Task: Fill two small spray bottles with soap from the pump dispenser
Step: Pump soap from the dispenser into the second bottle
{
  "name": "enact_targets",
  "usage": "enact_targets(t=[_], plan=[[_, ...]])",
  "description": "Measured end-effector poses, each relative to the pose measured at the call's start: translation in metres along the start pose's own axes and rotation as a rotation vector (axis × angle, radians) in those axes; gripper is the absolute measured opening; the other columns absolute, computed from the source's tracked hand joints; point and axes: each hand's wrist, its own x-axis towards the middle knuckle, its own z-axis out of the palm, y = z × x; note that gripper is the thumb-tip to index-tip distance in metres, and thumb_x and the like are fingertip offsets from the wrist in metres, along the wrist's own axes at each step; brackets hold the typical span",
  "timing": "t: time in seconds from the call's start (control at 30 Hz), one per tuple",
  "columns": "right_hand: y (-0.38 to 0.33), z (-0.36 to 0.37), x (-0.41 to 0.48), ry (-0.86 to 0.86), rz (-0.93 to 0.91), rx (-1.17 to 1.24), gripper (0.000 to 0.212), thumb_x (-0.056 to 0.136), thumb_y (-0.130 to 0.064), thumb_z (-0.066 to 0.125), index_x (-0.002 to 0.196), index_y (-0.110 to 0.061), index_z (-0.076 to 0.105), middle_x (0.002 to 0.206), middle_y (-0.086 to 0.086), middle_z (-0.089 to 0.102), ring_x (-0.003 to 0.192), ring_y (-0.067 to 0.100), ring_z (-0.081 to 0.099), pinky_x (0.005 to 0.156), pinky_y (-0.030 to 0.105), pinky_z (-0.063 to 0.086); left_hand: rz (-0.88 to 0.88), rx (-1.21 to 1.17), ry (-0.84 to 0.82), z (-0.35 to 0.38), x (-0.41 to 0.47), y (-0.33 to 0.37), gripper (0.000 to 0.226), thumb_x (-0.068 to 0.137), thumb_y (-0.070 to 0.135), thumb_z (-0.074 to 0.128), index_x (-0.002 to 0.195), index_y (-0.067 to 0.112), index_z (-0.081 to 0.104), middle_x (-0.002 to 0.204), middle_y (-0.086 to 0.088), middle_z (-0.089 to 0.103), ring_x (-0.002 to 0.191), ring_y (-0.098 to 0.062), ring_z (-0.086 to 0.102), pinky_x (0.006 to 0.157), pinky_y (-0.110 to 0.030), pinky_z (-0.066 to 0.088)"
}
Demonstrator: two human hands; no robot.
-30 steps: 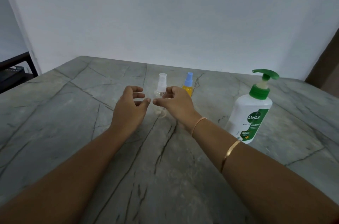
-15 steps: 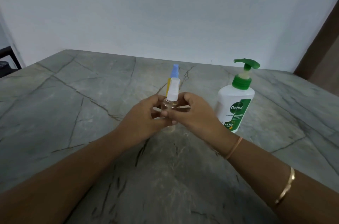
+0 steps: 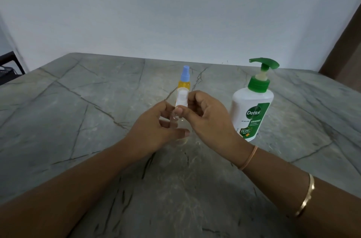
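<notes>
A small clear spray bottle [image 3: 176,120] with a white spray top [image 3: 181,99] is lifted above the middle of the table. My left hand [image 3: 154,132] grips its clear body from the left. My right hand [image 3: 207,118] pinches the white top between thumb and fingers. Behind it stands a second small spray bottle [image 3: 184,81], yellow with a blue top, partly hidden by the white top. The white soap pump dispenser [image 3: 252,109] with a green pump head stands upright to the right of my right hand.
A grey veined stone table [image 3: 78,120] fills the view, backed by a plain pale wall. A dark piece of furniture [image 3: 7,68] shows at the far left edge, and a brown panel [image 3: 347,50] at the far right.
Both hands closed on the clear bottle and brought it nearer to me. My right thumb and fingers now sit on the white top.
</notes>
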Motion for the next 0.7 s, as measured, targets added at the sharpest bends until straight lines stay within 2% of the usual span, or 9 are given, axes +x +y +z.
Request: enact_targets(t=[0.13, 0.2, 0.27, 0.3, 0.43, 0.5, 0.6, 0.67, 0.7], plan=[[0.0024, -0.0044, -0.0013, -0.081, 0.004, -0.001, 0.021, 0.092, -0.015, 0.058, 0.109, -0.004, 0.064, 0.096, 0.008, 0.07, 0.09, 0.019, 0.065, 0.08, 0.027, 0.051, -0.02, -0.047, -0.03, -0.001, 0.0005, -0.0026, 0.037, 0.064, 0.016, 0.081, 0.094, 0.019, 0.06, 0.094, -0.002, 0.065, 0.083, -0.016, 0.068, 0.07, -0.037, 0.058], [0.0029, -0.0057, -0.0037, -0.124, 0.058, 0.113, 0.031, 0.093, -0.016, 0.056, 0.123, -0.009, 0.057, 0.11, 0.008, 0.066, 0.099, 0.017, 0.064, 0.083, 0.028, 0.053, -0.023, -0.057, -0.042, -0.0012, 0.0011, -0.0047, 0.037, 0.065, 0.019, 0.082, 0.095, 0.024, 0.06, 0.097, 0.002, 0.064, 0.089, -0.015, 0.067, 0.072, -0.037, 0.058], [0.0036, -0.0035, -0.0061, -0.107, 0.085, 0.218, 0.05, 0.088, -0.022, 0.064, 0.133, -0.018, 0.044, 0.124, 0.002, 0.055, 0.106, 0.015, 0.061, 0.085, 0.027, 0.054, -0.01, -0.059, -0.055, -0.0011, 0.0003, -0.0056, 0.037, 0.065, 0.025, 0.08, 0.096, 0.027, 0.06, 0.1, 0.003, 0.065, 0.091, -0.014, 0.066, 0.07, -0.032, 0.057], [0.0042, -0.0015, -0.0065, -0.07, 0.075, 0.236, 0.055, 0.083, -0.022, 0.07, 0.131, -0.021, 0.042, 0.123, 0.0, 0.052, 0.105, 0.016, 0.06, 0.085, 0.029, 0.054, -0.005, -0.057, -0.057, -0.0012, -0.0002, -0.0058, 0.037, 0.065, 0.027, 0.079, 0.097, 0.028, 0.059, 0.101, 0.004, 0.065, 0.092, -0.013, 0.066, 0.069, -0.03, 0.056], [0.0065, 0.0042, -0.0029, 0.084, 0.007, 0.218, 0.055, 0.075, -0.01, 0.077, 0.115, -0.021, 0.041, 0.086, 0.0, 0.057, 0.079, 0.01, 0.06, 0.073, 0.021, 0.054, -0.002, -0.049, -0.072, -0.0005, 0.0005, -0.0075, 0.04, 0.068, 0.018, 0.076, 0.104, 0.026, 0.058, 0.105, 0.004, 0.064, 0.094, -0.013, 0.065, 0.072, -0.037, 0.058], [0.0061, 0.002, -0.0021, 0.051, -0.002, 0.293, 0.057, 0.079, -0.004, 0.072, 0.12, -0.022, 0.037, 0.088, 0.006, 0.065, 0.079, 0.011, 0.065, 0.075, 0.022, 0.054, -0.01, -0.058, -0.071, -0.0005, 0.0011, -0.0071, 0.041, 0.067, 0.019, 0.075, 0.104, 0.026, 0.057, 0.105, 0.003, 0.064, 0.094, -0.015, 0.066, 0.072, -0.036, 0.058], [0.0039, -0.0036, -0.0017, -0.003, -0.001, 0.383, 0.061, 0.085, 0.002, 0.063, 0.13, -0.024, 0.03, 0.098, 0.014, 0.068, 0.081, 0.013, 0.066, 0.074, 0.019, 0.053, 0.008, -0.013, -0.065, -0.0005, 0.0001, -0.0059, 0.039, 0.071, 0.015, 0.074, 0.103, 0.029, 0.056, 0.099, 0.007, 0.065, 0.09, -0.01, 0.066, 0.07, -0.025, 0.055], [0.0025, -0.0027, -0.001, 0.002, 0.018, 0.391, 0.067, 0.081, -0.004, 0.069, 0.131, -0.025, 0.03, 0.107, 0.011, 0.061, 0.086, 0.017, 0.064, 0.074, 0.02, 0.055, 0.02, 0.019, -0.068, -0.0006, -0.0013, -0.0048, 0.042, 0.071, 0.014, 0.073, 0.106, 0.029, 0.055, 0.101, 0.009, 0.065, 0.09, -0.006, 0.065, 0.068, -0.018, 0.053], [0.0024, -0.0007, -0.0005, 0.013, 0.013, 0.352, 0.069, 0.078, -0.008, 0.074, 0.13, -0.026, 0.032, 0.104, 0.007, 0.058, 0.086, 0.017, 0.063, 0.074, 0.021, 0.056, 0.023, 0.026, -0.072, -0.0008, -0.0017, -0.0044, 0.044, 0.071, 0.014, 0.072, 0.108, 0.028, 0.054, 0.103, 0.01, 0.064, 0.092, -0.005, 0.064, 0.068, -0.017, 0.052]])
